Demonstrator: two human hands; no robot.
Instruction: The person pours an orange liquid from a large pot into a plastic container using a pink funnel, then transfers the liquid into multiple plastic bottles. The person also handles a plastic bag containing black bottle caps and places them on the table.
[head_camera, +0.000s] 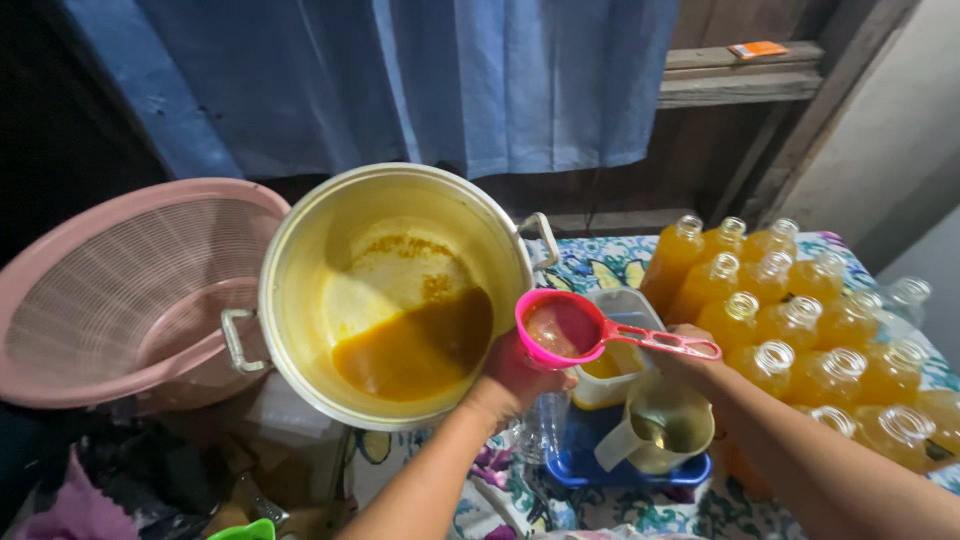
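Observation:
A large metal pot (300, 260) is tipped toward me, with orange-brown liquid (415, 350) pooled at its low side. My left hand (520, 375) grips the pot's lower right rim. My right hand (690, 365) holds the handle of a small pink strainer (560, 330), which hangs level just right of the pot's rim. Behind the strainer stands a clear plastic container (625, 310) with some orange liquid in it. Below my right hand, a cream jug (665, 430) rests on a blue base (580, 465).
Several open bottles of orange liquid (800, 330) crowd the patterned tablecloth (600, 265) at the right. A big pink basket (120, 290) leans at the left. An empty clear bottle (545, 430) stands under my left hand. A blue curtain (400, 80) and a wooden shelf (740, 75) are behind.

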